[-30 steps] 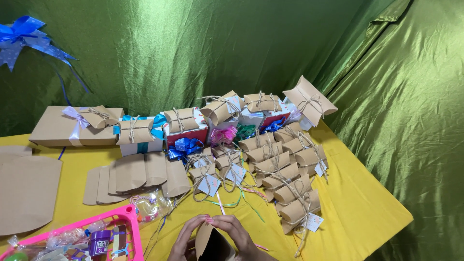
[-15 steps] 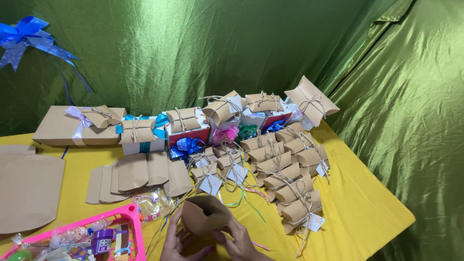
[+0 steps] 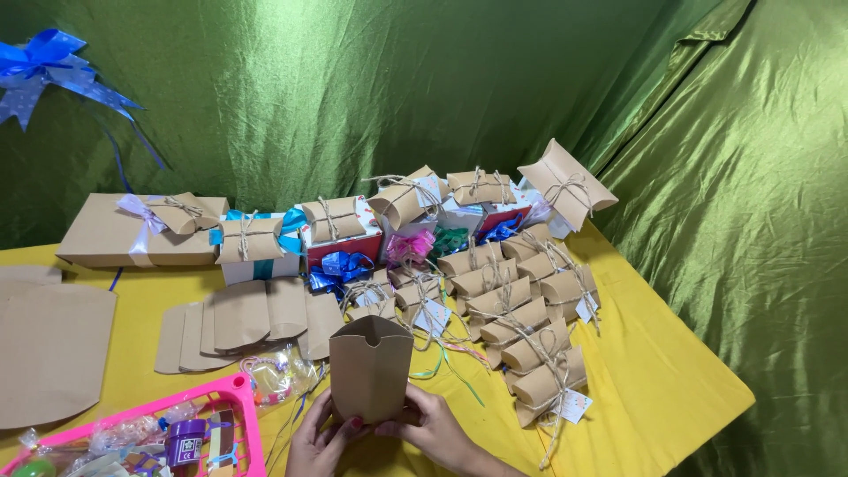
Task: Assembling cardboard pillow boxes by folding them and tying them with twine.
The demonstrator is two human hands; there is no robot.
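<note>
At the near edge of the yellow table [image 3: 654, 389], the left hand [image 3: 316, 440] and right hand [image 3: 435, 430] hold a brown paper box [image 3: 371, 368] upright, its open scalloped mouth facing up. The fingers of both hands pinch its bottom end from either side, which keeps it standing. To the right lie finished boxes tied with twine [image 3: 521, 327]; flat unfolded boxes [image 3: 238, 320] lie to the left, beside a pink tray [image 3: 231, 399].
</note>
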